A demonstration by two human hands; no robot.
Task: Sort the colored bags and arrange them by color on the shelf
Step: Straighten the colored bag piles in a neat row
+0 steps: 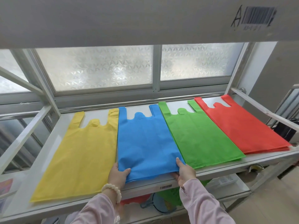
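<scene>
Where its near corners are gripped, the blue bag stack (pixel 145 139) is partly covered, and the fingers beneath it are hidden. Left hand (pixel 119 174) and right hand (pixel 186 172) each pinch one corner, thumb on top. It lies flat on the white shelf (pixel 142 189). Yellow bags (pixel 80 151) lie to its left; green bags (pixel 199 135), then red bags (pixel 242 123), to its right. Frosted window (pixel 100 68) behind it.

Location type: stockroom or storage area. Indicators:
- a white metal shelving rack (pixel 47 88) with open tiers
- a large barcode label (pixel 257 16) beside a handwritten "A" on the upper tier
- a small barcode label (pixel 165 187) on the shelf (pixel 218 172) front edge
- flat stock laid side by side: yellow bags (pixel 77 151), blue bags (pixel 145 139), green bags (pixel 200 135), red bags (pixel 242 125)
</scene>
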